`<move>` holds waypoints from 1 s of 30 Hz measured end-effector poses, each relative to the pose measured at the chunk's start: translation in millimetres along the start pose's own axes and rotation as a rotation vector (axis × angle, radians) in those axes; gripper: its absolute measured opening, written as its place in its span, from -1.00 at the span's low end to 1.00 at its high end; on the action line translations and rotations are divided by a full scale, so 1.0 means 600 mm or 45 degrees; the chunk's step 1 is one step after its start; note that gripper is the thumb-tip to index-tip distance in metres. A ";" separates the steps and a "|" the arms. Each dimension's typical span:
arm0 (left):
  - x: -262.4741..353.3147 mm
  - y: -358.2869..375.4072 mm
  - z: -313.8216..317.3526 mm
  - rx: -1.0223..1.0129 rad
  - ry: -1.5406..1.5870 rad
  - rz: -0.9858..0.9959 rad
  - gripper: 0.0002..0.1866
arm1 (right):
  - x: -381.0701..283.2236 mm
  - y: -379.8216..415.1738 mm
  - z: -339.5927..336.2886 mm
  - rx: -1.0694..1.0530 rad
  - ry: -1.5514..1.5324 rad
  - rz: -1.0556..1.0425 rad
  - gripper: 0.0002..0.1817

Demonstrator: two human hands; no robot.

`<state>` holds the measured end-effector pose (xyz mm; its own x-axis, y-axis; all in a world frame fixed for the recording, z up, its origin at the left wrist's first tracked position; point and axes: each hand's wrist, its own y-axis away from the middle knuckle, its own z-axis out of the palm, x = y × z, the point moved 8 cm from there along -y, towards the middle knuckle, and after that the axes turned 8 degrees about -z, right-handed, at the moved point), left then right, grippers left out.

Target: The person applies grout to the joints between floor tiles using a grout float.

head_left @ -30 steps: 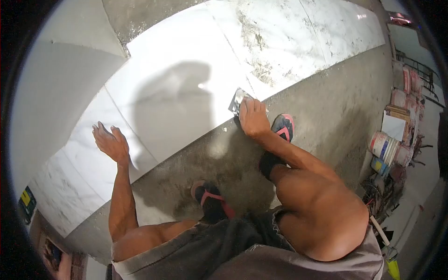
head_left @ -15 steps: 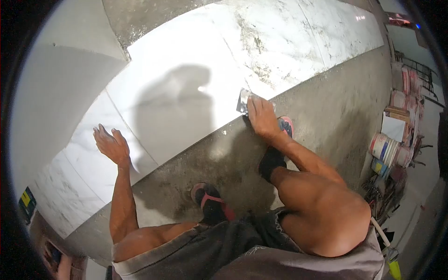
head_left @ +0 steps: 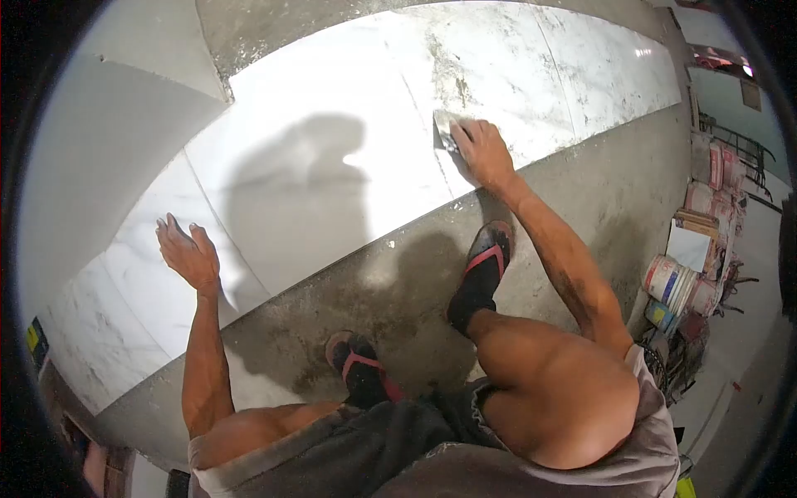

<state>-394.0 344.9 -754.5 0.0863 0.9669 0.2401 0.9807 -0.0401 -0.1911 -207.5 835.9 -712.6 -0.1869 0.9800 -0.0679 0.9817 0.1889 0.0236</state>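
My right hand [head_left: 484, 156] grips a flat metal scraper [head_left: 443, 126], its blade against the white marble-look tiles [head_left: 290, 83]. It lies close to a joint between two tiles, where grey smears mark the surface to the right. My left hand [head_left: 189, 256] is open, fingers apart, over a tile at the left, with nothing in it. A dark shadow falls across the tile between my hands.
Bare grey concrete [head_left: 398, 274] runs along the near side of the tiles, under my feet in flip-flops [head_left: 488, 253]. A pale wall [head_left: 149, 116] juts in at the left. Stacked buckets [head_left: 671, 278] and other clutter line the right side.
My right hand has moved with the scraper from the tiles' near edge farther in along the joint. My left hand stays open over nearly the same spot. My right foot shows more fully.
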 end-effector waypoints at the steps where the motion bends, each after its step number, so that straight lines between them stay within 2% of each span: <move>1: -0.001 0.001 0.000 -0.014 -0.022 -0.013 -0.42 | 0.003 -0.002 -0.003 0.030 -0.026 0.007 -0.59; 2: -0.003 0.000 0.001 -0.019 -0.036 -0.033 -0.42 | 0.009 -0.008 -0.011 0.063 -0.041 0.007 -0.61; 7: -0.016 0.001 0.009 0.029 -0.041 -0.048 -0.43 | -0.049 0.094 0.023 -0.095 -0.067 -0.098 -0.44; 10: -0.017 -0.001 0.008 0.038 -0.029 -0.024 -0.43 | -0.003 0.013 0.005 0.027 -0.033 -0.235 -0.38; 11: -0.019 0.000 0.010 0.040 -0.017 -0.020 -0.43 | 0.040 -0.024 0.025 -0.031 0.001 -0.143 -0.41; 13: -0.016 0.000 0.007 0.047 0.011 0.000 -0.43 | 0.079 -0.103 -0.001 0.067 0.029 -0.233 -0.49; 14: -0.018 -0.002 0.006 0.044 -0.019 -0.006 -0.43 | 0.083 -0.108 0.002 0.027 -0.006 -0.212 -0.48; 16: -0.020 -0.001 0.011 0.032 -0.060 -0.020 -0.43 | 0.076 -0.078 0.000 -0.052 -0.041 -0.188 -0.46; 17: -0.026 -0.002 0.014 -0.039 -0.018 -0.023 -0.42 | 0.057 -0.040 -0.001 -0.089 -0.053 -0.192 -0.46; 19: -0.035 -0.005 0.006 -0.180 0.060 -0.033 -0.41 | 0.024 0.051 0.019 -0.079 0.041 -0.365 -0.46; 20: -0.035 -0.006 0.001 -0.280 0.137 -0.145 -0.40 | 0.030 0.050 0.022 -0.097 0.022 -0.356 -0.47; 22: -0.012 0.013 -0.023 -0.313 0.062 -0.038 -0.39 | 0.034 0.038 0.021 -0.129 -0.036 -0.328 -0.48; 23: 0.007 0.016 -0.036 -0.327 0.022 0.028 -0.39 | 0.053 -0.001 0.016 -0.056 0.013 -0.329 -0.50; 25: 0.094 0.021 -0.074 -0.460 0.043 0.261 -0.37 | 0.105 -0.106 0.011 0.051 0.049 -0.313 -0.56; 27: 0.188 0.023 -0.112 -0.642 0.058 0.437 -0.34 | 0.123 -0.176 -0.016 0.214 0.039 -0.414 -0.64; 29: 0.272 0.020 -0.143 -0.876 0.070 0.541 -0.27 | 0.134 -0.174 -0.015 0.080 -0.028 -0.354 -0.64; 30: 0.309 0.015 -0.160 -0.885 0.059 0.620 -0.26 | 0.130 -0.157 -0.016 0.038 -0.037 -0.377 -0.64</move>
<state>-352.2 499.6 -620.2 0.5192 0.7908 0.3241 0.7156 -0.6096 0.3410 -314.8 895.1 -710.6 -0.4645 0.8803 -0.0963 0.8854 0.4638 -0.0309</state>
